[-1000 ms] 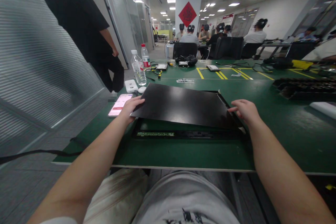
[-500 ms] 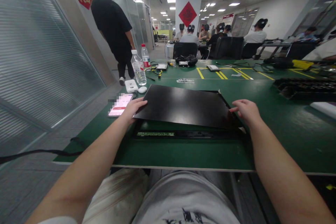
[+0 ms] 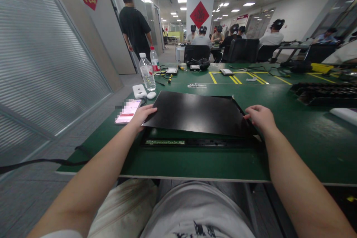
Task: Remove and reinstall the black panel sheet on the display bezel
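Note:
A flat, glossy black screen panel point(image 3: 198, 113) lies at a slant over a black rectangular frame point(image 3: 217, 142), hiding most of it. A strip of green circuit board point(image 3: 165, 142) shows along the frame's near side. My left hand point(image 3: 142, 116) is closed on the panel's left edge, fingers on top and thumb hidden. At the right edge of panel and frame, my right hand point(image 3: 260, 117) has its fingers bent in a pinch. What those fingertips hold, if anything, cannot be made out.
Left of the panel are a lit phone point(image 3: 128, 112), a white power bank point(image 3: 139, 91), a white case point(image 3: 151, 95) and two bottles, one a clear water bottle point(image 3: 147, 72). Dark parts point(image 3: 326, 93) lie at right. A person point(image 3: 135, 29) walks behind the green table point(image 3: 195, 165).
The fingers of my right hand have drawn closer together. The panel and my left hand have barely moved. The walking person has gone further away, to the right.

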Motion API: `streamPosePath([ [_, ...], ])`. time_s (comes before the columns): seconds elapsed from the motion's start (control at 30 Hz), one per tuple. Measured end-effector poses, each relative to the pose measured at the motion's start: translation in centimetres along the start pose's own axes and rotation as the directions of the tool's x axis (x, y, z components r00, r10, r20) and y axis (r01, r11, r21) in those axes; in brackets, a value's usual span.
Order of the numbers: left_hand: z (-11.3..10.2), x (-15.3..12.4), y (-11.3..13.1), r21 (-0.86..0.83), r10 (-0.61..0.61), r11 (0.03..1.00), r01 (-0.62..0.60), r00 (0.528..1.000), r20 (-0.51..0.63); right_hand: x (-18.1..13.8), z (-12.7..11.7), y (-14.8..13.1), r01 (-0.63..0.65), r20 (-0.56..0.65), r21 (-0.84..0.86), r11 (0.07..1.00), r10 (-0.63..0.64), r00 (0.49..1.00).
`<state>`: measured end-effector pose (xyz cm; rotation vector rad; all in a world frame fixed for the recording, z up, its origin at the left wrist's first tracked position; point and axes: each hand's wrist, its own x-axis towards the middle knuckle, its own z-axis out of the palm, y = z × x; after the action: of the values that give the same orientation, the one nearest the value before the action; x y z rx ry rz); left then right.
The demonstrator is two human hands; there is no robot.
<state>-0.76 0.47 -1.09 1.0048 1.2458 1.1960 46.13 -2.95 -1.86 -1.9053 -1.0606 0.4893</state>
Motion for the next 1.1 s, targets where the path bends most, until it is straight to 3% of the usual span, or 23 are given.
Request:
streamPosePath([
  [0.53, 0.4, -0.3, 0.2, 0.018, -0.016, 1.000, 0.015, 1.000, 0.012, -0.9, -0.3, -1.4, -0.012, -0.011, -0.124, 0.992, 0.011, 1.000],
  [1.1, 1.2, -1.1, 0.7, 0.011, -0.034, 0.999, 0.034, 0.999, -0.005, -0.6, -0.4, -1.1, 0.016, -0.009, -0.197, 0.980, -0.019, 1.000],
])
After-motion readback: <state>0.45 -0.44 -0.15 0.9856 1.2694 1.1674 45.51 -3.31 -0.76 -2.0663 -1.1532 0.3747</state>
